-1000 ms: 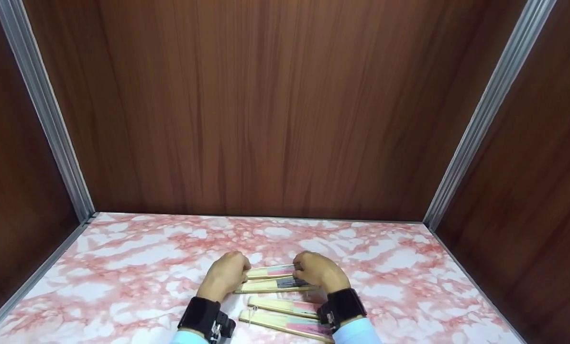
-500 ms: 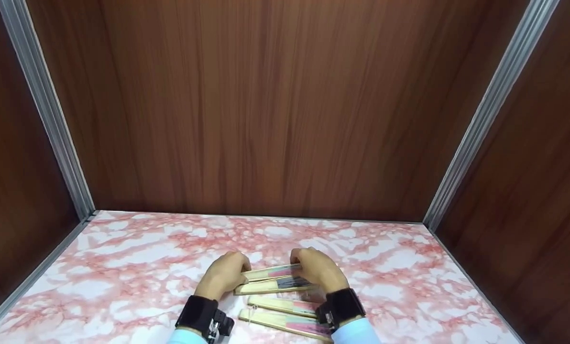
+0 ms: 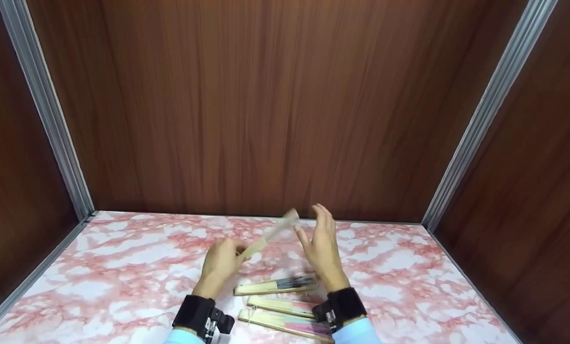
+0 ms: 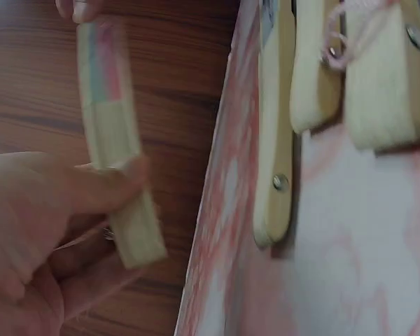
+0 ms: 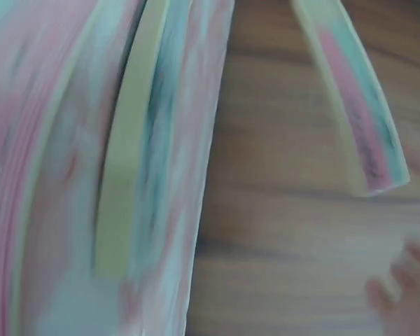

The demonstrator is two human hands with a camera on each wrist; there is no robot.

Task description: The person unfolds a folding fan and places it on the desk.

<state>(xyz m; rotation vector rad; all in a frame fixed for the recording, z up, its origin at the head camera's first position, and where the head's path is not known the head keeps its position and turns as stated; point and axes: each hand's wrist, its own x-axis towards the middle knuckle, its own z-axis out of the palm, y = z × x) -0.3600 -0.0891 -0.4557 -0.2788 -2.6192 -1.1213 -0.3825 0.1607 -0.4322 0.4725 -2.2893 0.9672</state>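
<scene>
at lower center of the frame, a person's left hand (image 3: 219,260) pinches a folded fan (image 3: 268,236) near one end, thumb against its pale guard, the blurred far end slanting up and right above the table (image 3: 137,267). the right hand (image 3: 322,243), fingers extended and thumb apart, has hold of nothing, just beside that far end. the step in hand appears to be handling this one fan off the surface; a next move would seem to call for a steady left pinch, with the right fingers closing on the free end if it is to share the hold. below, at bottom center, lie a gray-patterned fan (image 3: 257,287) and two pink-patterned fans (image 3: 271,303) (image 3: 270,319). red-and-white marbling covers the tabletop; a brown wood-grain wall (image 3: 266,105) fills the upper frame, between metal posts (image 3: 55,110) (image 3: 486,110).
</scene>
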